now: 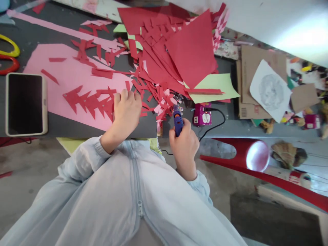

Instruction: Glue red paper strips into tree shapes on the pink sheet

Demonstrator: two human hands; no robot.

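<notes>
In the head view my right hand [185, 145] is closed around the handle of a blue hot glue gun [178, 122]. Its nozzle points away from me, over small red and pink paper scraps [164, 99]. My left hand [128, 111] has its fingers curled down at the right end of a jagged red paper cut-out [88, 102]; the fingertips are hidden. Under that cut-out lies a large pink paper sheet [64, 73], with a few narrow red strips on it.
Red paper sheets [193, 51] overlap a pale green sheet [217, 85] at the back. A phone [25, 104] and scissors [9, 65] lie left. To the right are a purple box [202, 114] with a black cable and stacked cardboard [263, 68].
</notes>
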